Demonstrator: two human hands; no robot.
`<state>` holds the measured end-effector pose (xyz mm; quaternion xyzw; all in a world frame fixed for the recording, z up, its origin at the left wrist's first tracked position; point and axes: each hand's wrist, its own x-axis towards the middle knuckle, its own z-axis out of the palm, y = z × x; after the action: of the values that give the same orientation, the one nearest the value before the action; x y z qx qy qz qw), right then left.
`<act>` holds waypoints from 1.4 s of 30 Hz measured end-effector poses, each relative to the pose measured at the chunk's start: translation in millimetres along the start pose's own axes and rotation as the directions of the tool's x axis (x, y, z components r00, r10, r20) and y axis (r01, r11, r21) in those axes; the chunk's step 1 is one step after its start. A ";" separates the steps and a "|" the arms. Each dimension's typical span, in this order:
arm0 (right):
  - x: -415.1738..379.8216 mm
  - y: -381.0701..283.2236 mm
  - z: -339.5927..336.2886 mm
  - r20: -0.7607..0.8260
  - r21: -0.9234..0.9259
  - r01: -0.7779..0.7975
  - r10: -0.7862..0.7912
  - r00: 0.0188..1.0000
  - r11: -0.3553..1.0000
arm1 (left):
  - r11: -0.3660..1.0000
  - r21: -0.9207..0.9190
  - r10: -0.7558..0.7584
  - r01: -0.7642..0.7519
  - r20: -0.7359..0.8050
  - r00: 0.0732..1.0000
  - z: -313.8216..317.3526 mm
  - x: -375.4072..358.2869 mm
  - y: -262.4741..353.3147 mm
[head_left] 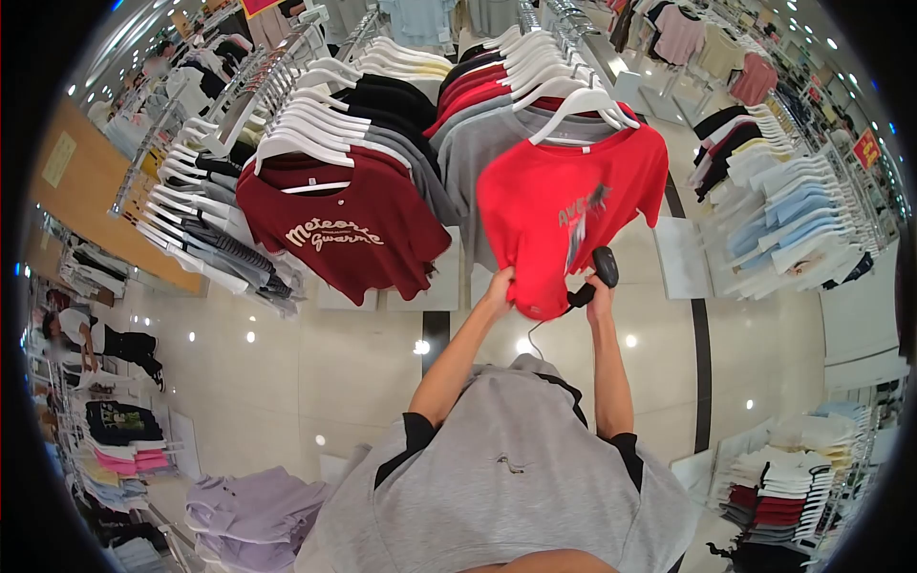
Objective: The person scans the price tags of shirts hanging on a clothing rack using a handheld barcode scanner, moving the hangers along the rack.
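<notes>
A bright red T-shirt [544, 205] with a grey print is on a white hanger [587, 105] at the front of the rack. My left hand [500, 289] is closed on its lower edge, pulling the fabric toward me. Beside that edge, my right hand [599, 298] is closed around what looks like a black hanger [605, 266] with a broad rounded end. A thin hook curves down from it toward my body. The shirt hides part of this black piece. Left of the red shirt hangs a maroon T-shirt [344, 224] with white lettering.
Grey, black and red shirts hang in rows behind on white hangers. Clothes racks stand at the left [224, 239] and right [788, 215]. Lilac garments [253, 516] are at the lower left. A person [105, 339] is far left. Shiny tiled floor [373, 368] lies below.
</notes>
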<state>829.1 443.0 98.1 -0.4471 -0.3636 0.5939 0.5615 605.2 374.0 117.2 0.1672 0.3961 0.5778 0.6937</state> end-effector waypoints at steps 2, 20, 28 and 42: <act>5.3 1.4 -2.6 0.013 0.013 -0.070 0.070 0.997 0.997 | 0.936 -0.331 -0.104 0.121 0.068 0.992 -9.9 -24.7 -0.1; 56.3 23.0 30.4 0.082 0.061 -0.082 0.077 0.994 0.995 | 0.821 0.427 0.544 -0.378 -0.387 0.745 -165.7 -45.9 -4.4; 109.0 26.6 21.8 -0.100 0.014 0.046 -0.045 0.994 0.999 | 0.759 0.622 0.065 0.192 -0.366 0.928 -194.3 -60.6 -103.5; 19.6 18.2 43.7 -0.006 0.052 -0.066 0.066 0.998 0.996 | 0.571 0.794 -0.103 0.209 -0.184 0.978 -123.8 -5.4 -97.1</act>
<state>782.4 463.6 93.3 -0.4464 -0.3312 0.6196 0.5542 578.1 314.2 -25.8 0.3946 0.6683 0.2792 0.5654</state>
